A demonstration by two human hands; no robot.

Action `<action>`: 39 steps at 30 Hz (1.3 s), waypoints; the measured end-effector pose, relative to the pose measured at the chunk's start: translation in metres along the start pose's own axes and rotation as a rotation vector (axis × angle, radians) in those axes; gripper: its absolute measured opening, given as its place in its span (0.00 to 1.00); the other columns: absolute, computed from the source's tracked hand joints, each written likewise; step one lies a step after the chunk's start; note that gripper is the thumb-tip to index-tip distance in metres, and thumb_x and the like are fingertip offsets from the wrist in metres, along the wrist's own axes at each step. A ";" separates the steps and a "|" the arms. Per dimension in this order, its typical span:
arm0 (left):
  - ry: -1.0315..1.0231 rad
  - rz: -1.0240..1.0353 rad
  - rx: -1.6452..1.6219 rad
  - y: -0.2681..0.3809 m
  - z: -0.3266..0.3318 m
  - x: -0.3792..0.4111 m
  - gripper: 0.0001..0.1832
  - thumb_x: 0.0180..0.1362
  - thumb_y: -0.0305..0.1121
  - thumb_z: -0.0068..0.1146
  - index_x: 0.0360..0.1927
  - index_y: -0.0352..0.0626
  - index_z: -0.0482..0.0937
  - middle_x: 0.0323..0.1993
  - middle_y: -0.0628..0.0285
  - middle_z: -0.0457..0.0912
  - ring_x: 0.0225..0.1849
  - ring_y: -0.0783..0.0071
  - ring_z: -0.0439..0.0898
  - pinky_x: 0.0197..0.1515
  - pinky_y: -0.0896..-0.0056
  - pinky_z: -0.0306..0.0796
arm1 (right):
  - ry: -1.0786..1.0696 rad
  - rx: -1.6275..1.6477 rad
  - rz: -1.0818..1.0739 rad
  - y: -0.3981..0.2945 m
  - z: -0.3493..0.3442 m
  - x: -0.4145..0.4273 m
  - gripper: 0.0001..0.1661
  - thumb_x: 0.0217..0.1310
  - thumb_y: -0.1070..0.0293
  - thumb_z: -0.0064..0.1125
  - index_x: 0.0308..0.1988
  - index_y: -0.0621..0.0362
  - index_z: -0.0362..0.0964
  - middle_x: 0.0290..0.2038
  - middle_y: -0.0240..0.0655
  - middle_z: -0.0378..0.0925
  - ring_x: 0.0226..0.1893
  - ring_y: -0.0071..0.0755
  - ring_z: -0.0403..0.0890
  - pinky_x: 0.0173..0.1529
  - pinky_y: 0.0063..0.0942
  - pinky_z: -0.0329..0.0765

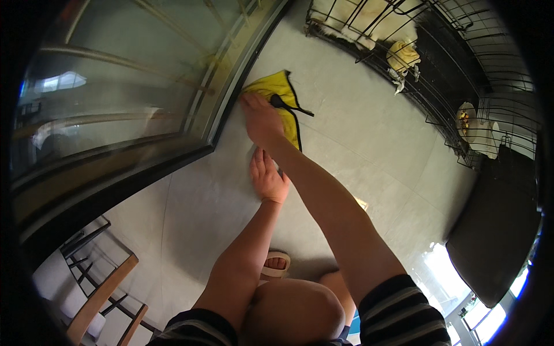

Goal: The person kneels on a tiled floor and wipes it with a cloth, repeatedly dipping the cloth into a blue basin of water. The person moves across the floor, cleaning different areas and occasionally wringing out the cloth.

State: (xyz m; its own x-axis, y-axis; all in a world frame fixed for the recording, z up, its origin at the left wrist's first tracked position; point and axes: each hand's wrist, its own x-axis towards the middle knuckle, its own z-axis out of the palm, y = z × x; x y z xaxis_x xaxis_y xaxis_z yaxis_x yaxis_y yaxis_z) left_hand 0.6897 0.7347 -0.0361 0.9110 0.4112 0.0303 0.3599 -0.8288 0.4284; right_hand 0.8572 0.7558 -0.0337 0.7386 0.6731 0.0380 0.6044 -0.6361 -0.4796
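Note:
A yellow cloth (pixel 270 82) with dark edging lies on the grey tiled floor, against the lower corner of a glass-panelled cabinet. My right hand (pixel 263 121) presses down on it, fingertips close to the cabinet's dark base edge. A black loop or strap (pixel 291 106) lies across the cloth, and its thin end reaches past the edging onto the floor. Nearer to me, my left hand (pixel 269 179) rests palm down with outstretched fingers, just below the right wrist. Part of the cloth is hidden under my right hand and forearm.
The glass-panelled cabinet (pixel 130 91) fills the upper left. At upper right stands a black wire cage (pixel 426 97) with a white furry animal (pixel 368 21) in it. Chairs (pixel 101 285) stand at lower left. A dark panel (pixel 493 229) is at right. My sandalled foot (pixel 275 262) is below my hands.

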 end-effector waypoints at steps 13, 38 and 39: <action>0.076 0.035 -0.033 0.001 -0.007 0.001 0.37 0.64 0.39 0.58 0.76 0.36 0.69 0.76 0.46 0.69 0.74 0.44 0.69 0.74 0.43 0.64 | 0.315 -0.266 0.194 0.181 -0.088 -0.210 0.35 0.69 0.62 0.58 0.73 0.47 0.69 0.74 0.41 0.70 0.76 0.56 0.66 0.78 0.50 0.64; 0.076 0.015 0.040 0.001 -0.007 0.002 0.36 0.64 0.42 0.55 0.74 0.37 0.72 0.75 0.52 0.71 0.71 0.48 0.71 0.74 0.43 0.63 | 0.073 -0.235 0.103 0.112 -0.048 0.084 0.54 0.77 0.33 0.49 0.82 0.60 0.48 0.84 0.42 0.49 0.84 0.45 0.49 0.86 0.44 0.47; 0.082 0.030 0.028 0.005 -0.006 0.004 0.36 0.64 0.42 0.55 0.74 0.37 0.72 0.75 0.52 0.71 0.72 0.48 0.71 0.74 0.43 0.63 | 0.079 -0.272 0.139 0.117 -0.053 0.098 0.55 0.77 0.32 0.48 0.82 0.61 0.48 0.85 0.42 0.49 0.85 0.45 0.48 0.86 0.44 0.46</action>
State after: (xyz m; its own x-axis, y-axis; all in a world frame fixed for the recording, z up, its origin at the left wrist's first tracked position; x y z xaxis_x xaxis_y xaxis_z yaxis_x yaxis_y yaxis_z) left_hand 0.6938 0.7343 -0.0286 0.9025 0.4145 0.1171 0.3389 -0.8510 0.4012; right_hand 1.0162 0.7269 -0.0400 0.8341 0.5482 0.0617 0.5461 -0.8047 -0.2329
